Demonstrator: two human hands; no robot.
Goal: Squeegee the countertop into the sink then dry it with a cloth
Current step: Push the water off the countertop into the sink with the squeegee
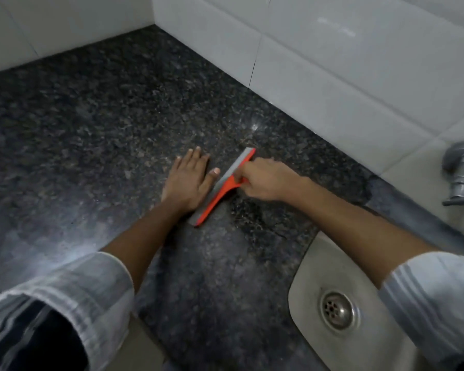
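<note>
**Two hands, one squeegee on dark granite**

Two forearms in rolled pale striped sleeves [73, 295] reach across the speckled black countertop [91, 124], which runs into a corner of white wall tiles [319, 62]. On the left, the left hand [189, 180] lies flat and palm-down on the stone, fingers straight and spread slightly, holding nothing; its thumb side sits just beside the blade. Next comes the orange squeegee [223, 188], its grey rubber edge down on the counter and running diagonally from near the person up toward the wall. The right hand [265, 180] is closed around the squeegee's orange handle, fingers curled over it. A darker, wet-looking patch of stone lies just right of the blade. Farther right, the steel sink [311, 263] is set into the counter, its round drain [337, 310] visible between the arms. A metal tap [461, 170] sticks out from the tiles at the far right edge.
</note>
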